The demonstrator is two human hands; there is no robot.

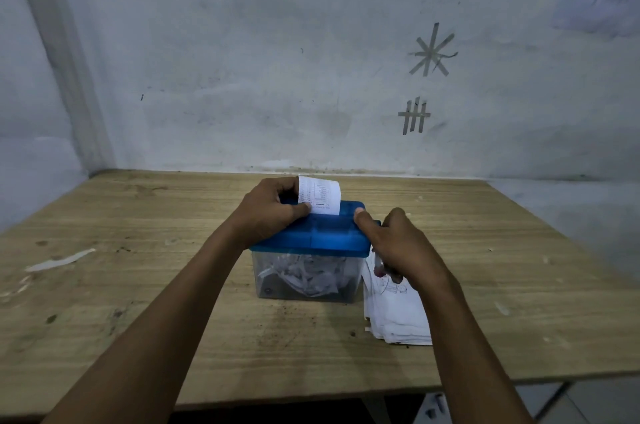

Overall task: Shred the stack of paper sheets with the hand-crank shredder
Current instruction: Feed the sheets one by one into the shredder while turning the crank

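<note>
A hand-crank shredder with a blue lid (322, 233) and a clear bin (304, 279) stands on the wooden table (138, 285). Shredded strips fill the bin. A printed paper sheet (320, 196) stands upright in the lid's slot. My left hand (268, 212) pinches that sheet at its left edge and rests on the lid. My right hand (394, 245) sits at the shredder's right side, fingers curled round the crank, which is mostly hidden; its thumb lies on the lid. The stack of paper sheets (398, 312) lies on the table just right of the bin.
A grey wall (311, 59) with tape marks rises right behind the table. A white scrap (60, 260) lies at the table's left. The table's front edge runs near the bottom, with floor showing at lower right.
</note>
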